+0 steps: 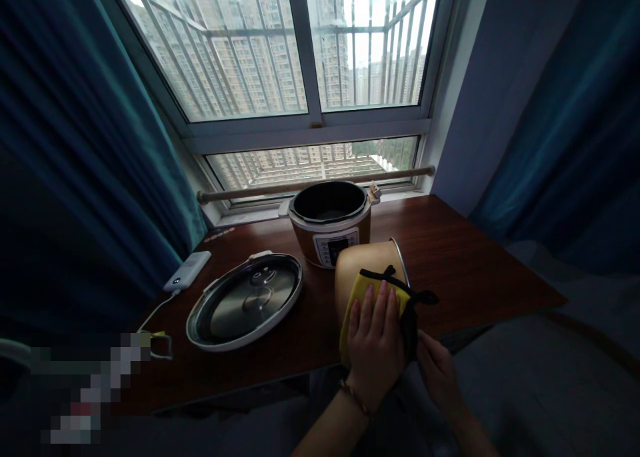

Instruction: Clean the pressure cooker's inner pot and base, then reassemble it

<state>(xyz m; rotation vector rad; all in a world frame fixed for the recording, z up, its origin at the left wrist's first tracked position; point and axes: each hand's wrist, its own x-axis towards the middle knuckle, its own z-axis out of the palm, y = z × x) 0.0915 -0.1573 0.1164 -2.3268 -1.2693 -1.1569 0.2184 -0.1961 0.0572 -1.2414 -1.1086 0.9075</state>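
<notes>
A golden inner pot [347, 265] of a rice cooker lies tilted on its side at the table's front edge, its silver rim facing right. Against its outer wall my left hand [376, 337] presses a yellow cloth [359, 294] with black edging, the fingers laid along it. My right hand [440, 370] is closed at the pot's rim side, next to the cloth's dark edge; its fingertips are partly hidden. Behind the pot stands the cooker body [305, 237], white and gold with a control panel, its top uncovered and dark inside.
A round lid [245, 304] lies with its metal inner side up, left of the cooker. Farther left are a white power bank [187, 272] and its cable [156, 310]. The wooden table [480, 270] meets a barred window; blue curtains [100, 144] hang at both sides.
</notes>
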